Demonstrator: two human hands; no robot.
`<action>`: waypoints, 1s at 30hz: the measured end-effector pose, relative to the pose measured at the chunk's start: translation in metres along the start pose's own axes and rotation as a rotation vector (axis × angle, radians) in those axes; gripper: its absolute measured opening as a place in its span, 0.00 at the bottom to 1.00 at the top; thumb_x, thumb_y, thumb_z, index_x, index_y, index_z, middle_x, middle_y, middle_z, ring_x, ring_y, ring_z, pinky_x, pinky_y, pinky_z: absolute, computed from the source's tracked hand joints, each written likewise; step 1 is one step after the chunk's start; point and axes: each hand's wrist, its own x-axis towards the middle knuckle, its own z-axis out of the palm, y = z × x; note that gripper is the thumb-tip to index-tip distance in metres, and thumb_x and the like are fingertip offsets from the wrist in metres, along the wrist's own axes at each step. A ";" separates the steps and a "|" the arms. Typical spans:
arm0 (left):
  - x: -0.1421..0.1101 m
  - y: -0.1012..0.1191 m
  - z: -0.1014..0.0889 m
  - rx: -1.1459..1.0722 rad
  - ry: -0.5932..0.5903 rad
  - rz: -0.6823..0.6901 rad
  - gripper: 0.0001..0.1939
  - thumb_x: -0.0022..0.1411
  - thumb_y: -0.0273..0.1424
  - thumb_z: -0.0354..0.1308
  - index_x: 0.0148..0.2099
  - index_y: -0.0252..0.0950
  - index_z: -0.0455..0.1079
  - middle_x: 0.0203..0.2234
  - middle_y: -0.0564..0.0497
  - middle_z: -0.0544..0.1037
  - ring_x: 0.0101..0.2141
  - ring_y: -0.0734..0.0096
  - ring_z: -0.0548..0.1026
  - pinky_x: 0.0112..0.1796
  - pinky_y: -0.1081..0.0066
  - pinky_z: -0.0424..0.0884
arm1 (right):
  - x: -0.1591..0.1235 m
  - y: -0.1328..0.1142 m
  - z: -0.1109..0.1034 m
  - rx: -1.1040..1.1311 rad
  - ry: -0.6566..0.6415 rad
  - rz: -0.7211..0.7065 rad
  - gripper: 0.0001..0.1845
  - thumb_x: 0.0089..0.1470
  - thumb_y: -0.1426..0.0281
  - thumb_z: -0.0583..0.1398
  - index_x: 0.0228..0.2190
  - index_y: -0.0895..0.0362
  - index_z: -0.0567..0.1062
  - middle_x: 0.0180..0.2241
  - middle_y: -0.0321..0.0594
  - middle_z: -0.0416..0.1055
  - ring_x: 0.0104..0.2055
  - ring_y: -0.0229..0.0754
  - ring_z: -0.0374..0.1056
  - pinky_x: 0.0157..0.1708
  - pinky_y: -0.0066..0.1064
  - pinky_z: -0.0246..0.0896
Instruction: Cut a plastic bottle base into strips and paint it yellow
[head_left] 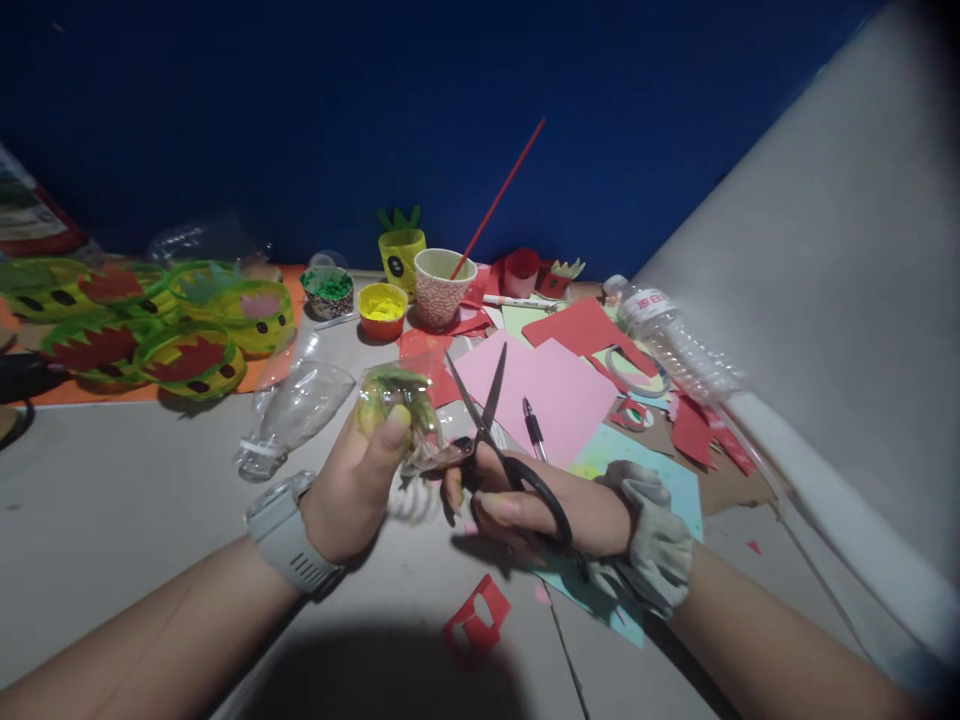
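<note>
Plastic point(421, 398): a clear piece, greenish at its left part, near the middle of the frame.
Left hand point(358, 490): it is closed on the plastic, with the thumb pressed on the front; the other fingers are mostly hidden.
Right hand point(592, 508): it is curled around the handles of the scissors point(481, 428), not spread.
Blades: they are open and point to the top of the frame, beside the plastic; I cannot tell if they touch it.
Cut risk: the left fingers behind the plastic could be nicked, because they are close to the blades and hard to see.
Slip risk: the plastic looks thin and smooth, so it could bend or turn under a weak pinch, and the edge would become crooked.
Paper: the pink sheet point(574, 385) lies behind the blades; a low blade could catch it.
Cup point(442, 298): at upper middle, its tall red stick point(499, 198) could be knocked by a wide arm movement.
</note>
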 end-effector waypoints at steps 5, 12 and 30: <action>-0.002 -0.002 0.000 -0.002 0.009 -0.038 0.14 0.65 0.44 0.49 0.45 0.44 0.68 0.36 0.51 0.73 0.40 0.65 0.71 0.49 0.63 0.65 | 0.000 0.005 -0.001 0.041 -0.007 0.000 0.26 0.55 0.47 0.52 0.39 0.59 0.65 0.26 0.32 0.59 0.19 0.27 0.52 0.16 0.21 0.48; -0.004 -0.009 -0.001 -0.074 0.042 -0.064 0.17 0.65 0.45 0.48 0.43 0.40 0.70 0.39 0.50 0.73 0.41 0.66 0.71 0.50 0.66 0.64 | 0.004 0.010 -0.003 -0.056 0.061 -0.092 0.32 0.55 0.42 0.47 0.31 0.60 0.64 0.25 0.34 0.59 0.22 0.29 0.52 0.22 0.24 0.51; -0.001 0.006 0.002 0.161 0.067 -0.142 0.24 0.65 0.51 0.41 0.32 0.38 0.64 0.28 0.53 0.67 0.35 0.68 0.68 0.39 0.68 0.64 | 0.007 0.009 0.003 -0.169 0.183 -0.078 0.26 0.59 0.47 0.46 0.25 0.57 0.53 0.25 0.33 0.54 0.27 0.31 0.49 0.28 0.26 0.51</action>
